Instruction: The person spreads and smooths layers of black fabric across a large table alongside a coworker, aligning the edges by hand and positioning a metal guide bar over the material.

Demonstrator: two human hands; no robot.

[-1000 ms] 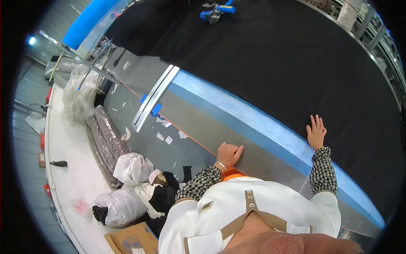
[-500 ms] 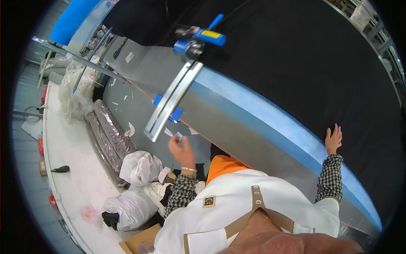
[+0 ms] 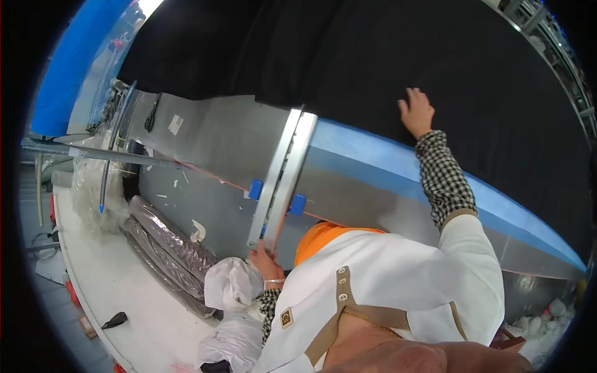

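My right hand (image 3: 418,114) lies palm down on the black fabric (image 3: 360,56), its fingers stretched and thumb apart. Across the table stands a silver metal rail (image 3: 283,177) with a central slot and blue blocks (image 3: 297,204) at its sides. At the rail's near end is my left hand (image 3: 266,262), its fingers bent round that end; the grip is partly hidden. The fabric's edge borders a light-blue strip (image 3: 373,147) along the grey tabletop (image 3: 354,193).
A metal bar (image 3: 118,154) and a thin blue-tipped rod (image 3: 107,177) jut out at the left. Plastic-wrapped rolls (image 3: 165,242) and white bags (image 3: 233,283) lie below the table's near edge. Black-handled scissors (image 3: 151,113) rest on the tabletop, and a blue roll (image 3: 71,74) is at upper left.
My left hand has come to the rail's near end. My right hand has moved farther forward over the fabric. The blue-and-yellow handled tool beyond the rail is out of sight. The view has turned.
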